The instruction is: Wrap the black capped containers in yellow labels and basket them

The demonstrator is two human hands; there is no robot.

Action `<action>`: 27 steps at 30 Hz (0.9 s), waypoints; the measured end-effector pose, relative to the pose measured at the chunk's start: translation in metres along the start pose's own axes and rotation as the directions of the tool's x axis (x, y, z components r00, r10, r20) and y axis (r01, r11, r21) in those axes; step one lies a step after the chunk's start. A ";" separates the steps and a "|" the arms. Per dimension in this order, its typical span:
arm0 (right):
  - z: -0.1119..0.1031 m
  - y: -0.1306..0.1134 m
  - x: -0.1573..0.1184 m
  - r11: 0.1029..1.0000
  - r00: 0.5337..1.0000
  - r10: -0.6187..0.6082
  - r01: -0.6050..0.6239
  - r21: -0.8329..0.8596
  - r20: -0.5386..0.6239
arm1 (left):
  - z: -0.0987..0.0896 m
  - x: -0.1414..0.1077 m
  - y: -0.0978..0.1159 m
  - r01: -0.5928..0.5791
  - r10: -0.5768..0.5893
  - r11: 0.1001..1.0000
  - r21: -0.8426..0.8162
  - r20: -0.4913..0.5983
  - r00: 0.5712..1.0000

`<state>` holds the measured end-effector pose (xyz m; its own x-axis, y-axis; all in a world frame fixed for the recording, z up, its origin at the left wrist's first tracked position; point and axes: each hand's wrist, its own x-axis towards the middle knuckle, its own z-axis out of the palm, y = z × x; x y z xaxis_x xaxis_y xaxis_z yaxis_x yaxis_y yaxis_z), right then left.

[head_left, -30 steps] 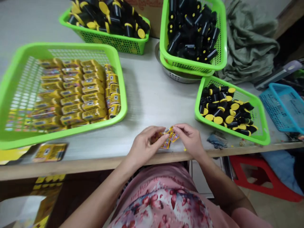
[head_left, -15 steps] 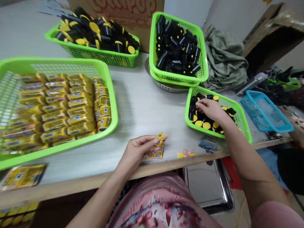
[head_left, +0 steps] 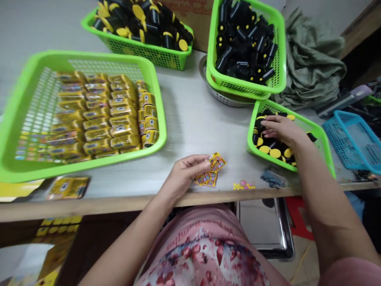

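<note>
My left hand (head_left: 184,174) pinches a small yellow printed card (head_left: 218,162) between thumb and fingers at the table's front edge. More cards of that kind, a small pile of printed cards (head_left: 208,178), lie on the table just under my fingertips. Over the small green basket (head_left: 320,135) on the right reaches my right hand (head_left: 281,129). Its fingers are stretched out and slightly apart, with the tips at a black tube (head_left: 259,123) near the basket's left wall. Black tubes with yellow caps (head_left: 275,153) surround it, partly covered by my hand and forearm.
On the left, a large green basket (head_left: 162,115) holds rows of yellow wrapped packs (head_left: 123,119). Behind stand a green basket (head_left: 175,61) of capped tubes and another green basket (head_left: 282,59) of black tubes, above a metal colander (head_left: 220,95). A blue basket (head_left: 342,147) sits far right.
The camera view has shifted, so the table's things appear farther right and higher. My right hand stays at the small basket, its fingers now straighter. My left hand still holds a card, its print now more visible.
</note>
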<state>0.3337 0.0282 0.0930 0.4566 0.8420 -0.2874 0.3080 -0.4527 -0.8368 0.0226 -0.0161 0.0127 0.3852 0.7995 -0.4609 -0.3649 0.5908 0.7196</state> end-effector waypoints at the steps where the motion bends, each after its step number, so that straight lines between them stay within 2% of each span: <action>1: -0.002 0.001 -0.006 0.996 0.998 -0.057 0.058 0.074 -0.016 | 0.000 0.000 0.000 0.005 -0.005 1.000 -0.015 -0.008 1.000; 4: 0.004 0.003 -0.035 0.942 0.968 -0.249 0.237 0.236 0.022 | 0.000 0.002 -0.002 -0.023 0.022 0.999 -0.031 -0.040 0.999; 6: 0.020 0.007 -0.058 0.906 0.942 -0.318 0.267 0.327 0.111 | -0.001 0.003 -0.004 -0.049 0.048 0.998 -0.026 -0.047 0.998; 10: 0.066 0.019 -0.085 0.880 0.894 -0.306 0.134 0.455 0.329 | -0.005 0.005 -0.007 -0.070 0.068 0.997 -0.031 -0.067 0.995; 13: 0.096 0.028 -0.083 0.857 0.860 -0.273 0.013 0.515 0.432 | -0.008 0.005 -0.007 -0.099 0.092 0.992 -0.074 -0.089 0.992; 15: 0.107 0.032 -0.077 0.835 0.845 -0.261 -0.044 0.548 0.466 | -0.008 0.004 -0.006 -0.119 0.109 0.987 -0.107 -0.094 0.990; 20: 0.117 0.039 -0.069 0.813 0.818 -0.295 -0.057 0.579 0.494 | -0.007 0.005 -0.003 -0.112 0.101 0.986 -0.127 -0.093 0.991; 27: 0.110 0.050 -0.066 0.801 0.818 -0.295 -0.070 0.595 0.493 | -0.006 0.008 -0.009 -0.095 0.087 0.994 -0.053 -0.131 0.988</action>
<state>0.2273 -0.0175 0.0191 -0.1292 0.9674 -0.2180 -0.2822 -0.2466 -0.9271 0.0237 -0.0149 -0.0009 0.2379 0.8554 -0.4601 -0.4442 0.5171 0.7316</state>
